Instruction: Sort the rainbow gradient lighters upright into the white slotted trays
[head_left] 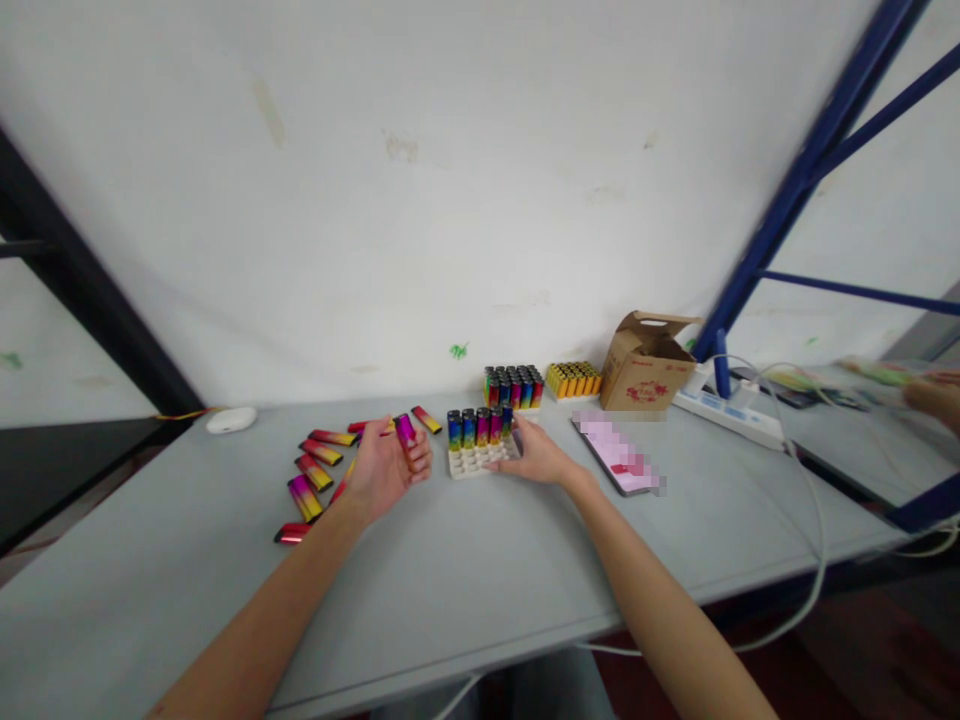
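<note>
My left hand (388, 468) is closed around a purple-magenta tube (406, 430), which it holds tilted up above the table. Under and beside that hand lie several loose tubes, flat in section, fading from red or magenta to yellow, such as one tube (304, 497) on the left. A white tray with holes (469, 463) stands in front of me. Its back row carries several upright rainbow tubes (469, 428) with dark tops. At the tray's right end, my right hand (540, 453) grips it, thumb over the front holes; its other fingers are partly hidden.
Behind stand a full holder of rainbow tubes (514, 387) and a holder of yellow tubes (574, 380). To the right are an open cardboard box (645, 370), a phone (615, 450) and a power strip (731, 415) with cables. A white oval case (232, 420) lies far left.
</note>
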